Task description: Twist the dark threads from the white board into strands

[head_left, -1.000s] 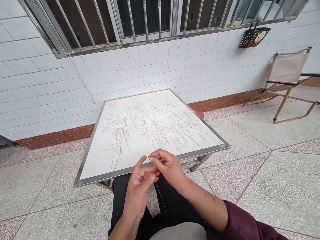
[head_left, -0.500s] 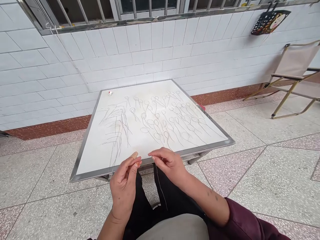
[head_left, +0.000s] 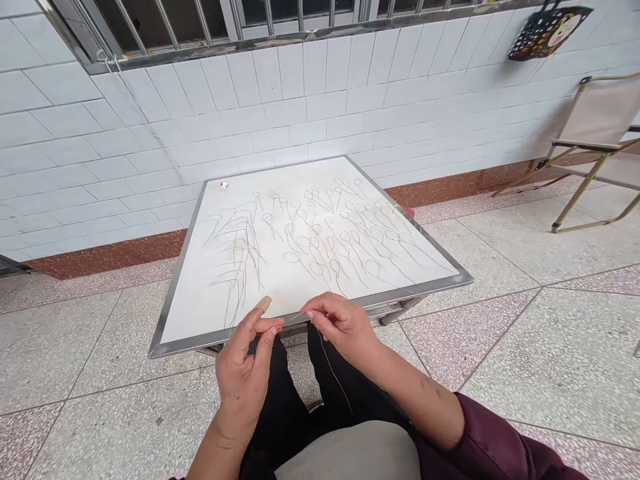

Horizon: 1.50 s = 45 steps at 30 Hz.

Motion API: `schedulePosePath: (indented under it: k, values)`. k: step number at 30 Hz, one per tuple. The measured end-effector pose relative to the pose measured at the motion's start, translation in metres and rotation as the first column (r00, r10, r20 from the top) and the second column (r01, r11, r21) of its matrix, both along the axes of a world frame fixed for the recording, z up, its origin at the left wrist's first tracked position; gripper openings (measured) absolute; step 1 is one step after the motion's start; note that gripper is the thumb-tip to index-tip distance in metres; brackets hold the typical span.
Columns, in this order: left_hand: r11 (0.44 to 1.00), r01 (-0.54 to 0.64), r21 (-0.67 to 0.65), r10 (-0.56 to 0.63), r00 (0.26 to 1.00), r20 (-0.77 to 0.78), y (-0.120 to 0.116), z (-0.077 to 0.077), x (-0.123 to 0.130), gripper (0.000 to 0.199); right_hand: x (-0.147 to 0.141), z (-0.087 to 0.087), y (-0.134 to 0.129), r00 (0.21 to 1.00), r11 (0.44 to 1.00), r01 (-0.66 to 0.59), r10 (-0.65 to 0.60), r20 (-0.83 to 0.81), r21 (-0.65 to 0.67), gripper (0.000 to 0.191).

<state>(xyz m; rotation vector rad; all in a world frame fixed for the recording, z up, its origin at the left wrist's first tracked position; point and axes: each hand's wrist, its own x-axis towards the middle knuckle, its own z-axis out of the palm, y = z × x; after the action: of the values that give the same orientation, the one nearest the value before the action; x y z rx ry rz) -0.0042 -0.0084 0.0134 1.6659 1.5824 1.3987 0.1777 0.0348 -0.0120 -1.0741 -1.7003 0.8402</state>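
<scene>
A thin wire (head_left: 329, 362) hangs in a loose curve from my right hand (head_left: 347, 327) over my dark trousers. Thumb and forefinger of that hand pinch it just in front of the table edge, and a short stretch crosses to my left hand (head_left: 244, 367). My left thumb and a finger press together on the wire's other end. A tan covering (head_left: 264, 303) wraps one raised left fingertip. On the white table (head_left: 190, 320) beyond lie several wires with round loops (head_left: 373, 268) at one end, and to the left a group of bent wires without clear loops (head_left: 233, 273).
A small red-and-white object (head_left: 223, 186) sits at the table's far left corner. The table has a grey metal rim and stands near a white tiled wall (head_left: 280, 107). A folding chair (head_left: 595, 127) is at the right, below a hanging patterned bag (head_left: 547, 33).
My left fingers have shifted, the covered fingertip lifting away from the pinch. The wire's hanging tail has swung to the right. The whole view has moved slightly.
</scene>
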Motion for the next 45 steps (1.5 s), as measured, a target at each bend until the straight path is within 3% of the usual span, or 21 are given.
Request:
schedulePosePath:
  k: [4, 12, 18, 22, 27, 34, 39, 45]
  values:
    - [0.997, -0.049, 0.055, 0.051, 0.998, -0.039, -0.002, 0.002, 0.001, 0.039, -0.001, 0.001, -0.002, 0.997, 0.995, -0.015, 0.007, -0.076, -0.096, 0.015]
    - [0.993, -0.102, 0.061, 0.103, 0.994, -0.025, -0.004, 0.005, 0.006, 0.038, 0.001, 0.0, -0.002, 0.933, 0.917, -0.22, 0.099, -0.346, -0.331, 0.022]
    - [0.998, -0.015, -0.058, 0.015, 1.0, 0.012, -0.003, 0.013, 0.002, 0.045, -0.003, 0.0, -0.004, 0.888, 0.909, -0.28, 0.124, -0.442, -0.309, 0.016]
    - [0.983, 0.014, -0.181, -0.024, 0.999, -0.049, -0.001, 0.026, -0.001, 0.044, -0.005, 0.003, -0.008, 0.915, 0.921, -0.253, 0.129, -0.382, -0.296, 0.018]
    - [0.93, 0.201, -0.306, -0.263, 0.948, -0.177, 0.005, 0.038, -0.001, 0.037, -0.007, 0.008, -0.013, 0.947, 0.944, -0.221, 0.148, -0.284, -0.245, 0.017]
    - [0.951, 0.196, -0.24, -0.269, 0.906, -0.328, 0.013, 0.04, 0.003, 0.04, -0.009, 0.01, -0.016, 0.903, 0.92, -0.3, 0.188, -0.387, -0.252, 0.012]
    - [0.93, 0.308, -0.2, -0.351, 0.905, -0.242, 0.015, 0.035, 0.003, 0.038, -0.009, 0.007, -0.014, 0.867, 0.904, -0.346, 0.205, -0.454, -0.251, 0.016]
    - [0.952, 0.259, -0.162, -0.283, 0.947, -0.15, 0.015, 0.028, 0.003, 0.036, -0.006, 0.008, -0.016, 0.887, 0.904, -0.335, 0.207, -0.413, -0.266, 0.025]
